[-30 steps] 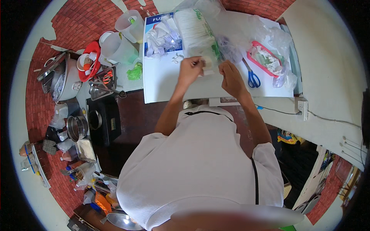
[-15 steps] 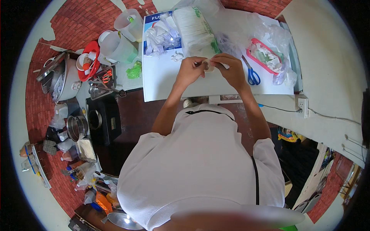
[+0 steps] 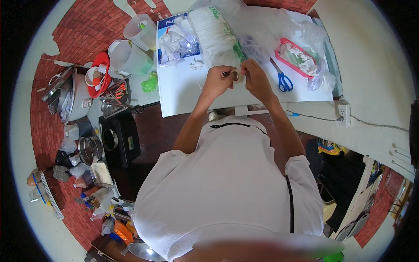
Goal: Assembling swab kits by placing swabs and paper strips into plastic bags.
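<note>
Over the white tabletop [image 3: 183,94], my left hand [image 3: 218,81] is closed around a small pale roll of tape [image 3: 236,77]. My right hand [image 3: 257,81] pinches with thumb and fingertips beside the roll, perhaps at its loose end; what lies between those fingers is too small to make out. Just beyond both hands rests a large clear-wrapped pack of white goods [image 3: 214,37] with green print. Blue-handled scissors [image 3: 284,82] lie to the right of my right hand, blades pointing away. White plastic cutlery [image 3: 179,43] in clear wrapping is left of the pack.
A pink basket [image 3: 283,54] with white and green contents sits at the table's right. Crumpled clear plastic bags [image 3: 266,26] spread along the back. Translucent pitchers [image 3: 131,56], a green bag [image 3: 149,83] and a large pot [image 3: 80,96] stand to the left. A wall socket [image 3: 345,113] is at right.
My right hand has drawn slightly away from the left, turning its fingers more upright and widening the gap beside the roll. The whole view has shifted slightly.
</note>
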`<state>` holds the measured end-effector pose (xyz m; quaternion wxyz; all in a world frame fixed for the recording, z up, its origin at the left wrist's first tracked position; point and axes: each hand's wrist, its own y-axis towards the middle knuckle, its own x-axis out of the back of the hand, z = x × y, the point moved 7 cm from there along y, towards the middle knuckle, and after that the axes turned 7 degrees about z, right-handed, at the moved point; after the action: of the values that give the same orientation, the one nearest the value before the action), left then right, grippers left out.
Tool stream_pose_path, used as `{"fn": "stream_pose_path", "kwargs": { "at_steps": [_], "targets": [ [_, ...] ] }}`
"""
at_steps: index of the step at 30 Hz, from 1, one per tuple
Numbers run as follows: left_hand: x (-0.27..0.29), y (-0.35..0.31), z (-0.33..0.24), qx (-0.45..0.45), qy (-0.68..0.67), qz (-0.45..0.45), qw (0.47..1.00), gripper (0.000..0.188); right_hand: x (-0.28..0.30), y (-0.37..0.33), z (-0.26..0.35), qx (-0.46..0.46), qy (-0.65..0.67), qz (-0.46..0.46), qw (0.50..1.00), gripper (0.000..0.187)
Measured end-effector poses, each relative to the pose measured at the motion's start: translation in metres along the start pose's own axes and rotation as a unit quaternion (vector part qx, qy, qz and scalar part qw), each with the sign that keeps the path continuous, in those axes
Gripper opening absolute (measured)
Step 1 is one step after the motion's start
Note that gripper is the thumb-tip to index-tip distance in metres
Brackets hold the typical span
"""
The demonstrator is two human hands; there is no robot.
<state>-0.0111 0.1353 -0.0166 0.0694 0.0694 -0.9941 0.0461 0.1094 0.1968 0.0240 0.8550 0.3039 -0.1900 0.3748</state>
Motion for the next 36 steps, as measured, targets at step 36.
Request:
{"fn": "stream_pose_path", "kwargs": {
  "at_steps": [36],
  "targets": [
    [-0.047, 0.039, -0.015, -0.132, 0.18, -0.009, 0.975, 0.016, 0.021, -0.03, -0.069, -0.087, 0.002, -0.054, 0.995, 0.016]
  ]
}}
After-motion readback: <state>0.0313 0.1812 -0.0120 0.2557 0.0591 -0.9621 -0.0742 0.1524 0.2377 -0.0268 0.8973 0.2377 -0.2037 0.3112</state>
